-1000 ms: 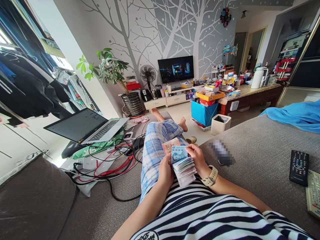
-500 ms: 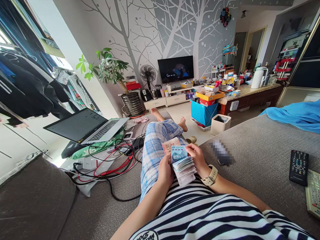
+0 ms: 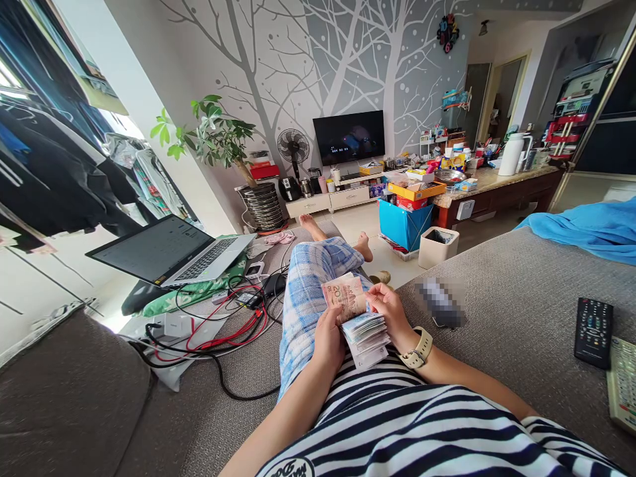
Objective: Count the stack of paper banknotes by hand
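Observation:
My left hand (image 3: 328, 336) is closed around the left side of a folded stack of banknotes (image 3: 366, 339), held over my lap. A brownish 20 banknote (image 3: 346, 297) stands upright on top, facing me. At that note's right edge, my right hand (image 3: 391, 310) has its thumb and forefinger pinched together, and its other fingers curl beside the stack. The folded lower ends of many notes fan toward my striped shirt (image 3: 397, 404). What lies behind the stack is hidden by my hands and the notes.
I sit on a grey sofa (image 3: 497, 318) with my legs stretched out. To the left are an open laptop (image 3: 209, 258) and tangled cables (image 3: 238, 331). A remote control (image 3: 593, 332) lies at the right. A bin (image 3: 438, 248) stands on the floor ahead.
The blue 10 banknote that faced me has been folded down onto the lower part of the stack, and a brownish 20 banknote now shows. Both hands stay nearly in place.

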The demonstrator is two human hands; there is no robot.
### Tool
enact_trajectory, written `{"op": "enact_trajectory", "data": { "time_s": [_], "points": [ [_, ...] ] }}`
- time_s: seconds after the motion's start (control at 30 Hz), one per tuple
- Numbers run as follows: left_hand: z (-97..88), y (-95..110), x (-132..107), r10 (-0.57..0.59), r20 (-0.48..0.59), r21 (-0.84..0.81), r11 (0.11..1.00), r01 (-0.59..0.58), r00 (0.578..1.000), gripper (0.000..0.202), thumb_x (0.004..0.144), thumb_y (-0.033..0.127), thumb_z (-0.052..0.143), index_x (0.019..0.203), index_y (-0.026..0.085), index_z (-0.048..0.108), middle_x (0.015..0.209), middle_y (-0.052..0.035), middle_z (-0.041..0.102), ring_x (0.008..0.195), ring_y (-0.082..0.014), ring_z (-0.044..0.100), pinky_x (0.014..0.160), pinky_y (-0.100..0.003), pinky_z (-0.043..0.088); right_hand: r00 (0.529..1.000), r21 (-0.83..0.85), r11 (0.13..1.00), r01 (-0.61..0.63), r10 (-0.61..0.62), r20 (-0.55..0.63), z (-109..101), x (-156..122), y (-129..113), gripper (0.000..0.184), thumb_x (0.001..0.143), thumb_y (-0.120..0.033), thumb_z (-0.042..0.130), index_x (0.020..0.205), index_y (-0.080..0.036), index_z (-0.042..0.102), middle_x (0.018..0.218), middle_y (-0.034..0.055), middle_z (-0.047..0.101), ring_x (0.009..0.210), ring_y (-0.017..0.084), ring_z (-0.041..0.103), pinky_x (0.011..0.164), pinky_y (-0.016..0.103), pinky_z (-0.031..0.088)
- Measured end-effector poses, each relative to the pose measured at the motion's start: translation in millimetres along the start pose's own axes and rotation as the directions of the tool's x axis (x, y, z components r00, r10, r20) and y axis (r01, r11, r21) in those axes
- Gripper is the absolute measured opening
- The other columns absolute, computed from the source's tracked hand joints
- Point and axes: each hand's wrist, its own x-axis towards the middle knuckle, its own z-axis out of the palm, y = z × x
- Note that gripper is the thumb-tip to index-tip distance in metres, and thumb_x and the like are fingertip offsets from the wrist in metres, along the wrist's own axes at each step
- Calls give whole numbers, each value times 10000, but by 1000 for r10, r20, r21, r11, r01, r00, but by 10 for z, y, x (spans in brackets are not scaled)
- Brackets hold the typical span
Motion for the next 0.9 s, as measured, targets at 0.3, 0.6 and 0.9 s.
{"op": "enact_trajectory", "data": {
  "time_s": [0.3,0.6,0.9],
  "points": [
    [5,15,-30,-36,61,35,999,34,998,305,636,233,708,927,143,685,882,-97,744,804,-244,703,783,-371,527,1000,-41,999,11,-11,-5,-3,6,2,263,740,-418,671,655,-196,560,606,-27,502,573,127,423,556,266,355],
    [-16,-9,-8,-36,33,29,999,35,999,318,654,253,692,951,141,684,936,-103,740,853,-256,698,790,-385,534,1000,-60,998,4,-5,-4,-7,-9,1,250,760,-388,651,627,-199,558,589,-32,472,559,125,389,554,270,320],
    [-36,-47,57,-65,-6,-73,995,64,998,254,725,252,611,939,146,696,984,-94,735,906,-224,689,877,-364,525,1000,-58,998,1,-1,1,2,-26,-24,262,766,-383,645,617,-195,538,571,-40,457,551,122,389,552,264,320]
  ]
}}
